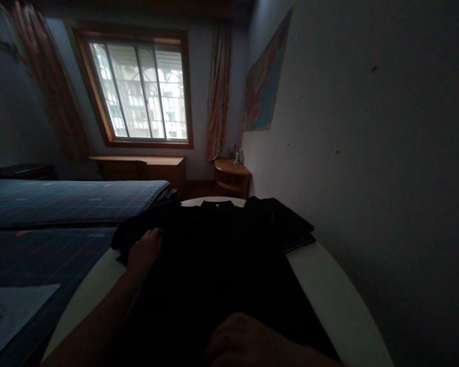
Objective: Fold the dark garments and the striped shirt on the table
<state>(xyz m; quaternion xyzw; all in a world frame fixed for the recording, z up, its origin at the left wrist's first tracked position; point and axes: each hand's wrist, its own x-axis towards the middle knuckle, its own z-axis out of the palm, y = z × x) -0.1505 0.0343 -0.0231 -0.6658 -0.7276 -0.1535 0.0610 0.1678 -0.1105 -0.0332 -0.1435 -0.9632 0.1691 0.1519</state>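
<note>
A black shirt (pixel 218 265) lies spread over the round white desk (pixel 329 280), its collar (pixel 217 204) by the far rim and its body running toward the person. The left hand (pixel 146 248) rests on the shirt near the left sleeve, fingers bent; whether they pinch the fabric cannot be told. The right hand (pixel 239 339) is low over the lower part of the shirt, its fingers curled, too dark to show whether it grips. At the right sleeve, dark cloth with pale marks (pixel 300 242) reaches close to the desk's edge. An open strip of desk curves down the right side between shirt and rim, with a wall (pixel 398 193) beyond; a narrower bare strip shows at left, partly under the left forearm. Left of the desk is a bed (pixel 61 255) with a pale sheet (pixel 15 311) on it. Past the far rim, a wooden corner shelf (pixel 232 166) holds small items (pixel 236 154) on its top.
</note>
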